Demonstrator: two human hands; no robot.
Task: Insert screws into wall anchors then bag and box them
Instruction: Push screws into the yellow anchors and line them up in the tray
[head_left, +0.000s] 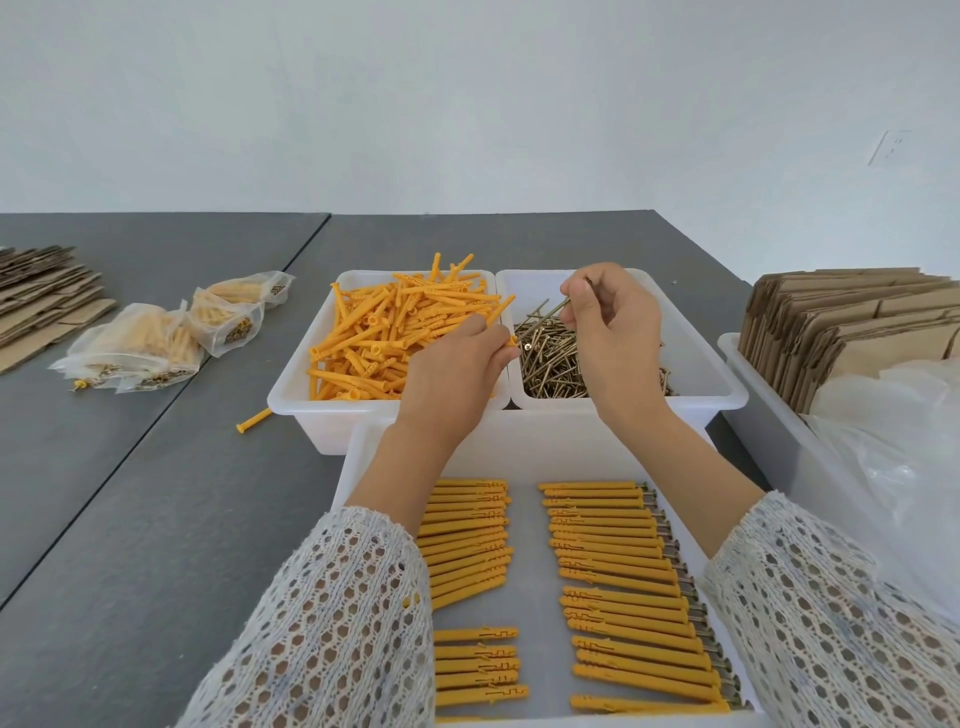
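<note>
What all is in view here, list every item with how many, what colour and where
loose anchors: many, orange, far-left white bin
screws: many, brass, far-right white bin
assembled anchors: two columns, orange, near white tray
stray anchor: one, orange, on grey table
filled bags: several, clear, table left
flat cardboard: stacks, brown, right bin and far left
plastic bags: pile, clear, right
hands: left hand holds an anchor, right hand pinches a screw
</note>
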